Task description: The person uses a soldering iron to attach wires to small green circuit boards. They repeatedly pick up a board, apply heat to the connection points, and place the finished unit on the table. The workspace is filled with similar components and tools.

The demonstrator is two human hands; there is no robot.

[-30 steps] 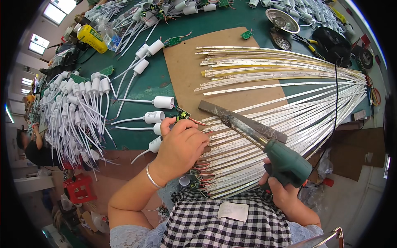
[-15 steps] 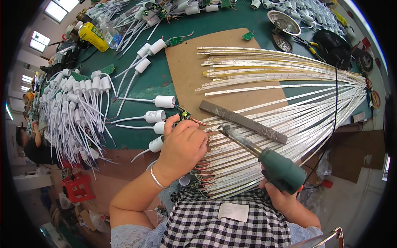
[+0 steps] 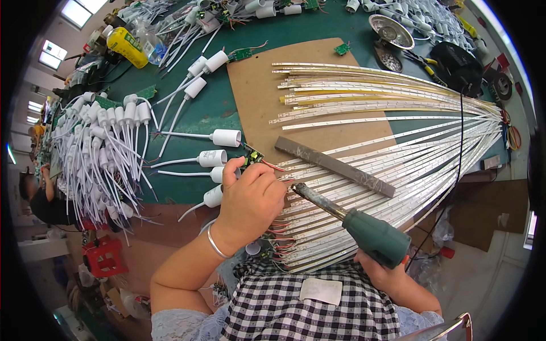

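My right hand (image 3: 384, 270) grips a soldering iron (image 3: 375, 236) by its green handle. The iron's dark tip sits close to my left fingertips, over the left ends of the strips. My left hand (image 3: 250, 196) is closed in a pinch; a thin reddish wire shows at its fingertips, which are partly hidden. Just above its knuckles lies a small circuit board (image 3: 252, 154) with red wires, beside a white lamp cap (image 3: 226, 137). Long white LED strips (image 3: 341, 187) fan out to the right, and a grey metal bar (image 3: 335, 166) lies across them.
White lamp caps with cables (image 3: 102, 136) are heaped at the left. A brown board (image 3: 256, 85) covers part of the green table (image 3: 222, 116). Pliers (image 3: 426, 65), a metal dish (image 3: 391, 32) and a yellow bottle (image 3: 126, 48) stand farther back. A black cord (image 3: 459, 153) hangs at the right.
The soldering iron in my right hand has moved left and slightly down, bringing its tip nearer my left fingertips. My left hand has hardly moved.
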